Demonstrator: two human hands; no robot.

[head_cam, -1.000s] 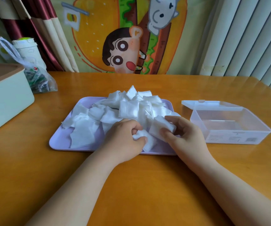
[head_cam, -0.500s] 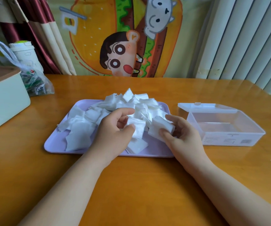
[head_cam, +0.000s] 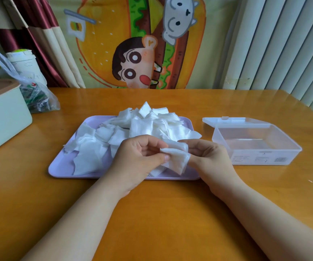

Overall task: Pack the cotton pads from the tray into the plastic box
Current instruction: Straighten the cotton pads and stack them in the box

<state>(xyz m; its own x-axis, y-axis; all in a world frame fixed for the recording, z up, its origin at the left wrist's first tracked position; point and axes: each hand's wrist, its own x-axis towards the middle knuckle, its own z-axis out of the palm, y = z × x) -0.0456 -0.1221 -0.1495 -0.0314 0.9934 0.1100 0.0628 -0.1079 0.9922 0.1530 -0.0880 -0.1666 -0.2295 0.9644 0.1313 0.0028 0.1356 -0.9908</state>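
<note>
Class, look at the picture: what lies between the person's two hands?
In the head view, a few white cotton pads lie between the left hand and the right hand; both pinch them above the near edge of the tray.

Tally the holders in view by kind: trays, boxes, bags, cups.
tray: 1
boxes: 2 (plastic box, pale green box)
plastic bag: 1
white cup: 1
Total: 5
</note>
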